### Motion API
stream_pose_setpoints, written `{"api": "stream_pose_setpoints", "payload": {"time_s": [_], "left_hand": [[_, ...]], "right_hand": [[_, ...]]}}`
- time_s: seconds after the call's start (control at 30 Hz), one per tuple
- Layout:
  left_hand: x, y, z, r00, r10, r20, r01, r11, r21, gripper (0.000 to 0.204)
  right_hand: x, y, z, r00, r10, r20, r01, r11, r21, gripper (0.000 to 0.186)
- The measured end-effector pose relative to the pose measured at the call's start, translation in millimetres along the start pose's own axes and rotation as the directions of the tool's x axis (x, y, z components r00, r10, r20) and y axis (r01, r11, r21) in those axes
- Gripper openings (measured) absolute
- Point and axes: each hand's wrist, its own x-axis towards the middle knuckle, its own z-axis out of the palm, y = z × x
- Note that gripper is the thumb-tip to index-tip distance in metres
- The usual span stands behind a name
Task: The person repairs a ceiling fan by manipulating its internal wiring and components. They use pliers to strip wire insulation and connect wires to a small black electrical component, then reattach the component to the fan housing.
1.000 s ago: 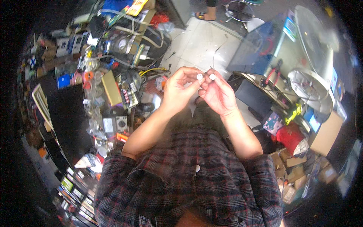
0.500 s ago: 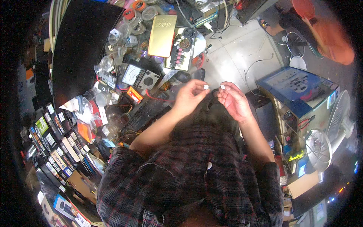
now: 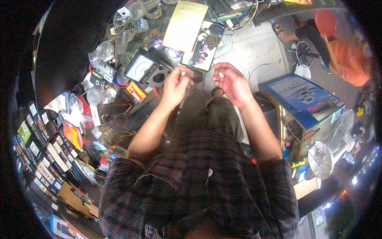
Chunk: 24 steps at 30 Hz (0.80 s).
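Note:
My left hand (image 3: 177,87) is raised near the bench edge, thumb and fingers pinched on a small white piece (image 3: 183,73). A short gap to the right, my right hand (image 3: 234,85) is turned partly palm up, its fingertips closed on another small white piece (image 3: 221,75). Both pieces are too small to name surely. Just beyond the hands lies an open tin (image 3: 186,59) holding small pink-and-dark parts (image 3: 203,53) and dark coils (image 3: 211,40). Its gold lid (image 3: 185,26) leans over the tin's left side. Left of my left hand sits an analog multimeter (image 3: 149,71).
Clear plastic jars (image 3: 105,51) and bags crowd the bench at left, above stacked boxes (image 3: 43,175). At right stand a glass-topped display case (image 3: 298,93) and a white fan (image 3: 320,160). A person in orange (image 3: 350,63) sits at the far right.
My hands have moved slightly apart and away from my body, each keeping its pinch. The whole view has shifted, so the tin and multimeter appear nearer the hands.

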Motion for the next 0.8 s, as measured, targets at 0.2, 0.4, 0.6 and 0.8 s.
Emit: {"api": "stream_pose_setpoints", "payload": {"time_s": [0.2,0.4,0.6,0.8], "left_hand": [[32,3,-17,0.997,-0.069,-0.015,0.07,0.991,0.116,0.02],[45,34,7,0.964,0.238,-0.119,-0.057,0.62,0.783,0.059],[57,36,15,0.987,0.108,-0.123,0.039,0.57,0.821,0.054],[55,7,-10,0.972,0.094,-0.216,0.003,0.911,0.411,0.042]], "right_hand": [[29,14,7,0.989,0.037,-0.145,-0.068,0.973,-0.22,0.027],[36,22,24,0.963,0.01,-0.268,-0.068,0.975,-0.21,0.029],[29,18,12,0.972,0.024,-0.235,-0.052,0.992,-0.113,0.025],[25,25,-13,0.984,0.007,-0.181,-0.036,0.987,-0.155,0.022]]}}
